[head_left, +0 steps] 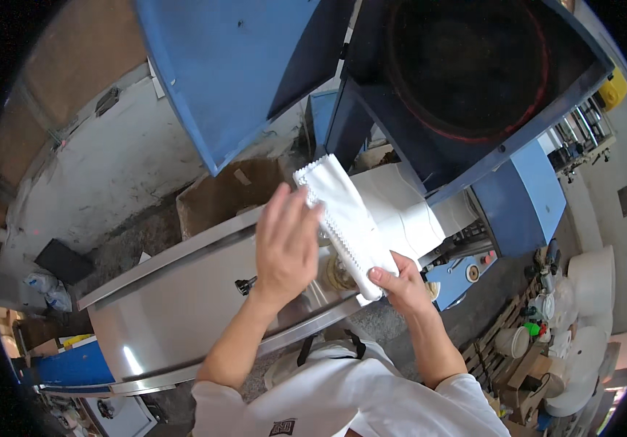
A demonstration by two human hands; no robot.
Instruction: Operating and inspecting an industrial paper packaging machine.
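A folded white cloth (346,222) with a scalloped, stitched edge is held up above the steel table (175,313), near the table's far right end. Its long axis runs on a slant, from an upper end pointing away and to the left, toward the blue machine (270,65), down to a lower end pointing toward the person's right. The scalloped edge faces left, toward the left hand.

The right hand (404,284) is clamped on the cloth's lower end, thumb on top of the fabric and fingers underneath. The left hand (286,244) is open, fingers straight and close together, pointing up; its fingertips lie against the cloth's left edge near the upper end, touching but not closed on it. So the cloth stretches between the two hands, left hand beside its upper half, right hand at its bottom.

Behind the cloth a band of white fabric (408,207) runs under the machine. A cardboard box (219,197) sits just beyond the table's far edge.
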